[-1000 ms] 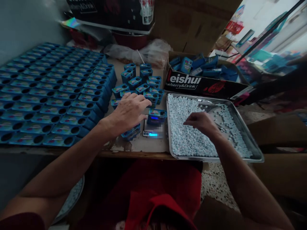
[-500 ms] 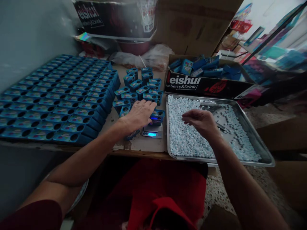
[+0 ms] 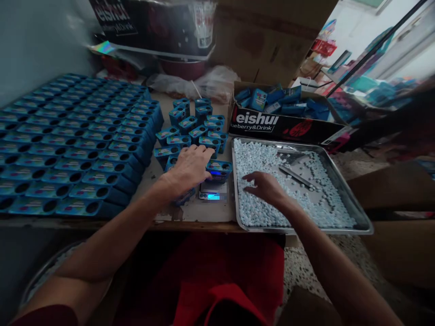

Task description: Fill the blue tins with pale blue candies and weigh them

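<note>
My left hand (image 3: pixel 192 165) is at the left end of a blue box (image 3: pixel 220 166) with a round hole in its top. Its thumb is by the box's front and its fingers stretch out behind, apart from the thumb. That box stands on a small digital scale (image 3: pixel 213 192) with a lit display. Over the left part of a metal tray (image 3: pixel 365 225), my right hand (image 3: pixel 265 185) hangs with thumb and finger apart. Beneath it lie many small pale-blue and white pellets (image 3: pixel 261 210). A long metal tool (image 3: pixel 297 176) rests in the tray; its far end is unclear.
Rows of blue boxes (image 3: pixel 84 154) fill the table's left side. Several loose blue boxes (image 3: pixel 188 123) stand behind my left hand. A black carton (image 3: pixel 288 127) with flat blue pieces (image 3: pixel 260 99) borders the tray's back. Plastic wrap (image 3: pixel 220 77) lies farther back.
My right hand has moved left across the tray, toward the scale, and its pinched fingers have parted. The metal tool shows more fully. My left hand stays by the box; the view has shifted slightly.
</note>
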The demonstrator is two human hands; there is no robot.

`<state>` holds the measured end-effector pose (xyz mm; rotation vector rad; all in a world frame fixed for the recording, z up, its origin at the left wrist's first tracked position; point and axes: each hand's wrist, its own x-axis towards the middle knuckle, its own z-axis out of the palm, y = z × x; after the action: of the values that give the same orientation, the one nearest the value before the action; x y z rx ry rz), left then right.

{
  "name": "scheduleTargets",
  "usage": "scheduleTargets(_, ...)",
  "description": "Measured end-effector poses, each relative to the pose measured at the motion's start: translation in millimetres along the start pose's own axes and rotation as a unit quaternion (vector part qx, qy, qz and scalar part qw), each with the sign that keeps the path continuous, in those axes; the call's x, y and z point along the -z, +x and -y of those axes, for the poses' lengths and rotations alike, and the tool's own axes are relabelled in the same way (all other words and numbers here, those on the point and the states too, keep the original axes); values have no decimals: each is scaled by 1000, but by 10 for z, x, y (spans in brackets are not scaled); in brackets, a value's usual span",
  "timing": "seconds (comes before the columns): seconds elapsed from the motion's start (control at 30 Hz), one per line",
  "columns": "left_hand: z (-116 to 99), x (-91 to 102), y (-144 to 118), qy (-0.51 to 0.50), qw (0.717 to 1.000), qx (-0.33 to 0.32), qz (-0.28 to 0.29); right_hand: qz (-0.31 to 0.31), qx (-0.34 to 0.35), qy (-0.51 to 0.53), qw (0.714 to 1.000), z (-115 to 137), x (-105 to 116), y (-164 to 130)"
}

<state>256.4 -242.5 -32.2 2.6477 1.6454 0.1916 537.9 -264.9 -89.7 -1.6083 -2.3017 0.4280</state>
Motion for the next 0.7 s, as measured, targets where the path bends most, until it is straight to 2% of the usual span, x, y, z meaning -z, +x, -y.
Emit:
scheduleTargets(0.07,13,10,-9,-5,1000,-5,-7,19,9,-32,999,-88,-111,-138)
scheduleTargets(0.13,23,2,-11,-8,1000,-13,-11,18,-16,-50,998,-155,-149,-204)
scheduleTargets(0.2,40,-9,-15,-7,1000,-20,-6,20,-81,-53,995,-206,-77,-202)
scheduleTargets(0.27,64,-11,-21,-6,1000,-23,6,-7,-117,-39,992,-208,63,-148)
scheduleTargets(0.33,80,-9,-19,-8,1000,-25,16,-77,-93,11,993,-122,187,-43)
scheduleTargets(0.43,52,-38,21,-22,999,-24,18,-162,-3,126,979,159,217,206)
scheduleTargets(0.5,-3,-104,79,-40,999,-23,19,-162,53,153,974,362,159,381)
scheduleTargets(0.57,-60,-190,151,-77,996,-26,32,-134,88,144,977,496,117,483)
scheduleTargets(0.63,-81,-240,215,-143,988,-33,45,-140,79,154,975,539,134,463)
scheduleTargets(0.7,-35,-185,234,-214,976,-29,27,-196,30,184,963,536,191,333)
